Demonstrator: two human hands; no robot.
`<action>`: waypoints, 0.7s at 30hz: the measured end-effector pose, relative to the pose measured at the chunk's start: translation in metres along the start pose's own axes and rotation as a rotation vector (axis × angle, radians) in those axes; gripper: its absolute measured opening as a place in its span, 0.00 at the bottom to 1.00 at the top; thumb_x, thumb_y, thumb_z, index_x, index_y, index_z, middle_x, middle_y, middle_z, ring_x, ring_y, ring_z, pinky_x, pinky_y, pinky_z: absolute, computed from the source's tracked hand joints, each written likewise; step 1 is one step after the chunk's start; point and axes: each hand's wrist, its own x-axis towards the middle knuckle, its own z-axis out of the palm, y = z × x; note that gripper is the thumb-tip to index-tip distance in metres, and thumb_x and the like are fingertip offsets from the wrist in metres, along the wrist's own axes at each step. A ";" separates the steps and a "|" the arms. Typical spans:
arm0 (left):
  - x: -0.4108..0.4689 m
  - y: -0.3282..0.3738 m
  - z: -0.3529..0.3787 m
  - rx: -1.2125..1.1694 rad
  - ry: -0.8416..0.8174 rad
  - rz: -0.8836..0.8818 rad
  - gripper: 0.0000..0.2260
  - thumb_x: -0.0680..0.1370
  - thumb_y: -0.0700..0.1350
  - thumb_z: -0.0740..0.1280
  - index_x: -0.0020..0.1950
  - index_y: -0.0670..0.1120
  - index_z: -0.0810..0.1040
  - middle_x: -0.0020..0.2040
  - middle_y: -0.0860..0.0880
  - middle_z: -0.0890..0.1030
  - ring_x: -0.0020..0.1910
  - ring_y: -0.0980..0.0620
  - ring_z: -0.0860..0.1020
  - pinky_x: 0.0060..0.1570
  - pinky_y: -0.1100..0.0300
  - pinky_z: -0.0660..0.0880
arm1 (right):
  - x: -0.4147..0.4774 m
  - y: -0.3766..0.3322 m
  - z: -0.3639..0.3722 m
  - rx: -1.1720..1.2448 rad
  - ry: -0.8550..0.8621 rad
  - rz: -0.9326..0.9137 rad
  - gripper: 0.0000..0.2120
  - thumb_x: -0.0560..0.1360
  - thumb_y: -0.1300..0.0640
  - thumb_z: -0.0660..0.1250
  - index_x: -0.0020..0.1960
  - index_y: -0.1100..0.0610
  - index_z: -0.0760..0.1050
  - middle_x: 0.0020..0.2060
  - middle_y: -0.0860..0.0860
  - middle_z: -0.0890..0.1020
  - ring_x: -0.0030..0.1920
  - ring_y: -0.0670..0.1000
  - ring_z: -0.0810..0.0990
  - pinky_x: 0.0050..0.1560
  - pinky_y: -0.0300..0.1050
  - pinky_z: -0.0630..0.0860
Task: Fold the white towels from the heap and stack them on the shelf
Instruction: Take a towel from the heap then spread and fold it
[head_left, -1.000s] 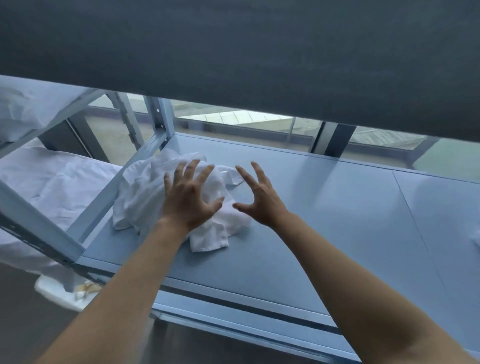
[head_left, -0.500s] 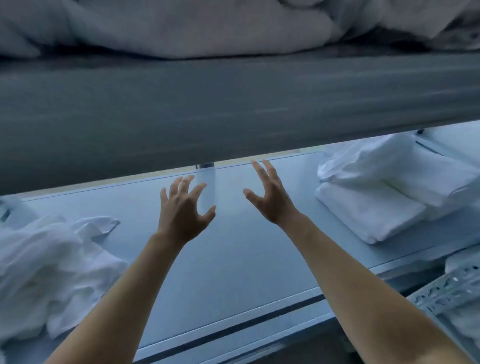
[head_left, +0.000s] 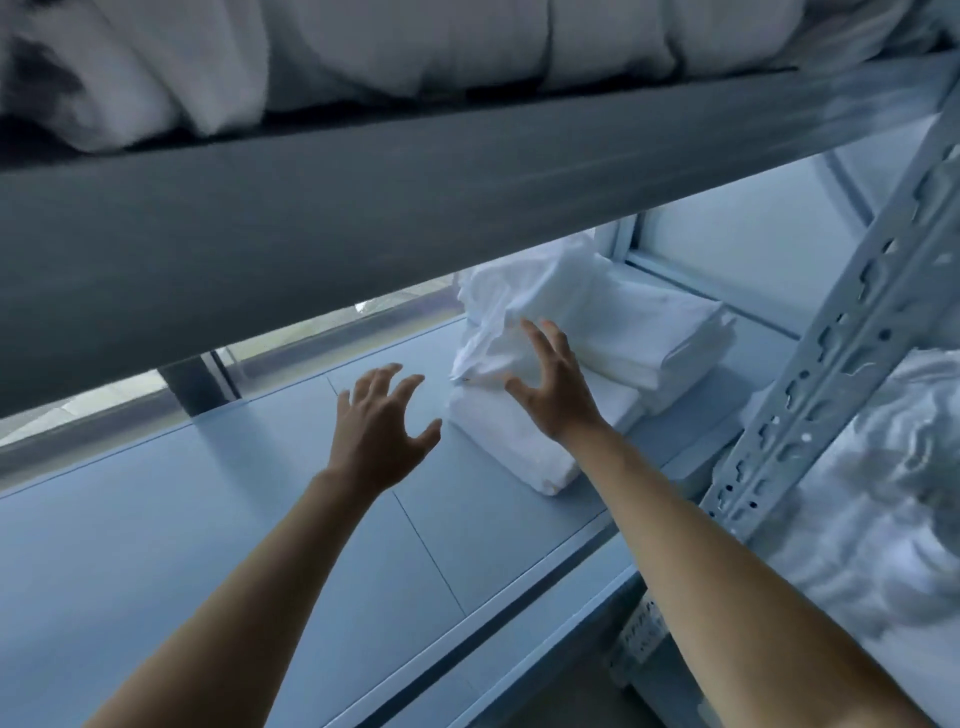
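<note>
Folded white towels (head_left: 660, 338) lie stacked at the right end of the pale blue shelf (head_left: 218, 525), with a crumpled white towel (head_left: 514, 301) on top at the back. A lower folded towel (head_left: 504, 441) sticks out toward me. My right hand (head_left: 553, 392) hovers with spread fingers just in front of the stack, holding nothing. My left hand (head_left: 382, 428) hangs over the bare shelf to the left of the stack, fingers spread and empty.
The dark underside of an upper shelf (head_left: 363, 218) runs overhead, loaded with white bedding (head_left: 363, 47). A perforated metal upright (head_left: 852, 332) stands at the right. Beyond it lies more crumpled white cloth (head_left: 878, 493). A window is behind the shelf.
The view has swung right, away from the crumpled heap at the left. Both empty hands have travelled right along the shelf, and the right one now reaches the folded stack.
</note>
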 end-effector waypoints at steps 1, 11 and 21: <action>0.008 0.010 0.008 -0.004 -0.003 0.009 0.33 0.75 0.67 0.62 0.75 0.51 0.72 0.75 0.43 0.71 0.75 0.40 0.67 0.70 0.37 0.67 | 0.002 0.011 -0.006 -0.004 0.003 0.010 0.37 0.74 0.38 0.63 0.80 0.42 0.57 0.81 0.52 0.56 0.79 0.58 0.59 0.74 0.62 0.67; 0.060 0.056 0.076 -0.027 0.015 0.021 0.36 0.72 0.68 0.63 0.78 0.53 0.67 0.76 0.44 0.69 0.74 0.40 0.67 0.69 0.40 0.68 | 0.043 0.089 -0.019 -0.086 0.018 -0.015 0.41 0.73 0.40 0.70 0.81 0.40 0.54 0.82 0.50 0.53 0.80 0.59 0.58 0.72 0.66 0.67; 0.114 0.063 0.110 0.013 0.018 0.040 0.47 0.71 0.65 0.72 0.82 0.58 0.51 0.80 0.41 0.59 0.77 0.37 0.61 0.66 0.34 0.70 | 0.147 0.114 -0.029 -0.341 -0.022 -0.018 0.55 0.67 0.39 0.78 0.82 0.38 0.46 0.83 0.50 0.42 0.82 0.60 0.49 0.73 0.70 0.63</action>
